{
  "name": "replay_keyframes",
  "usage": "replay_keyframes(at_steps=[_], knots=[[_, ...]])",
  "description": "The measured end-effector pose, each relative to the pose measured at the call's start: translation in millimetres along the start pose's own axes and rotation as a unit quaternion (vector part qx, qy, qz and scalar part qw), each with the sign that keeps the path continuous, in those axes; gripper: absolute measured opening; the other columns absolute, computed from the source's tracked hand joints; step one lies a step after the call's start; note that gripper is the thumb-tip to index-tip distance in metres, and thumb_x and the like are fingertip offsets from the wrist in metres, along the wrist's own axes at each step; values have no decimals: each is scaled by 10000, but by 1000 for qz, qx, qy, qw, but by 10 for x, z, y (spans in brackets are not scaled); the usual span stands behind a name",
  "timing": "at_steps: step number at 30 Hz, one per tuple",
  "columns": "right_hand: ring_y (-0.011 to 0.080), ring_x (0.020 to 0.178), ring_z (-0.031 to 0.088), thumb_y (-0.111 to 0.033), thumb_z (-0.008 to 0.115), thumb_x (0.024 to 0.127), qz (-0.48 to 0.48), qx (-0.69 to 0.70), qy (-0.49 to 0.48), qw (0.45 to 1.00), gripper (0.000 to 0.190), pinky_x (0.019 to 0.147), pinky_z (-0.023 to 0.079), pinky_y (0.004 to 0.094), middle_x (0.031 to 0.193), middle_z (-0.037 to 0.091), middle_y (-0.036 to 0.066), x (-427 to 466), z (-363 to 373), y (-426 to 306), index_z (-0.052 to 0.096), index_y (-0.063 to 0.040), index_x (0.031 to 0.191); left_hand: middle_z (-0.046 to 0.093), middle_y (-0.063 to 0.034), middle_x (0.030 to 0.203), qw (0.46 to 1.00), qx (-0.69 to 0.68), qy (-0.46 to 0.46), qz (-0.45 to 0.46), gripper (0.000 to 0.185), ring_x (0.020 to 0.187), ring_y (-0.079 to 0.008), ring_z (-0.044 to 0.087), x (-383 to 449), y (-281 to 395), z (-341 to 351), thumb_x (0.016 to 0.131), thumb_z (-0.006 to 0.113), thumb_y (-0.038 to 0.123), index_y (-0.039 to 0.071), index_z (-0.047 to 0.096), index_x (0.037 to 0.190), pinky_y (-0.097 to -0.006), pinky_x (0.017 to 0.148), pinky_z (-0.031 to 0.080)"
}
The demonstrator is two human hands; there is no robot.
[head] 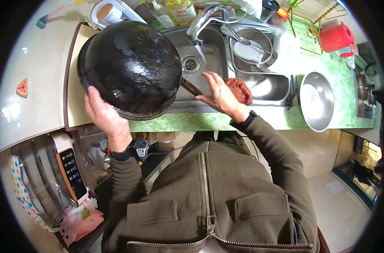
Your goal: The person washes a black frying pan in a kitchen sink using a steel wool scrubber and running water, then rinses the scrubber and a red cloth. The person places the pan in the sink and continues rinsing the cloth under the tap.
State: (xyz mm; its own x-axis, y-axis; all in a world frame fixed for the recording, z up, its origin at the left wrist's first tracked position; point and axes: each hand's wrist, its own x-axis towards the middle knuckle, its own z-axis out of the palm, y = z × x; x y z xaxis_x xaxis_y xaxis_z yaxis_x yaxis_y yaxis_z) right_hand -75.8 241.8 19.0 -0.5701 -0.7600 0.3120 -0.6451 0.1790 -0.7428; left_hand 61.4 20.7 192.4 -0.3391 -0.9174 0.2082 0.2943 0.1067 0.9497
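A wet black wok [131,66], its underside facing me, is tilted up over the left part of the sink [211,44]. My left hand [105,117] grips its lower left rim; the fingers behind it are hidden. The wok's brown handle [192,87] points right, towards my right hand [222,96], which is beside its end with spread fingers and holds nothing. Water runs from the chrome faucet [201,23] into the basin near the drain. A reddish-brown cloth [239,90] lies on the sink divider, just beyond my right hand.
Right of the sink, a steel bowl [316,101] stands at the counter's front edge. A round strainer [250,46] with a white item sits in the right basin area. Bottles [180,12] stand behind the sink, a gold rack [309,25] and red pitcher [335,38] at the back right.
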Motion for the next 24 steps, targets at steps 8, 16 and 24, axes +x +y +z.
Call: replay_keyframes(at_steps=[8,16,24], knots=[[421,1136,512,-375,754,766,-19,136,-55,989,855,972,428,443,1238,499,288,320,646,-312,302,64,1343,561,-213,1193,931,258,-55,254,389,1081,-253,557,-24,887,0,977,482,163,-137,481,1223,-315,954,432],[488,690,557,-134,582,851,20,234,-89,968,335,603,440,510,712,572,279,32,724,-744,367,1,1070,645,-145,1089,998,27,-37,-46,272,971,-222,632,81,1523,318,911,569,115,-71,589,1110,-336,879,499],[478,697,562,-121,628,796,135,263,-133,946,330,623,462,467,712,573,275,-788,601,-982,438,0,1037,673,-92,811,966,138,-215,-44,151,715,-176,654,194,914,474,865,606,128,-15,651,883,-304,710,537]])
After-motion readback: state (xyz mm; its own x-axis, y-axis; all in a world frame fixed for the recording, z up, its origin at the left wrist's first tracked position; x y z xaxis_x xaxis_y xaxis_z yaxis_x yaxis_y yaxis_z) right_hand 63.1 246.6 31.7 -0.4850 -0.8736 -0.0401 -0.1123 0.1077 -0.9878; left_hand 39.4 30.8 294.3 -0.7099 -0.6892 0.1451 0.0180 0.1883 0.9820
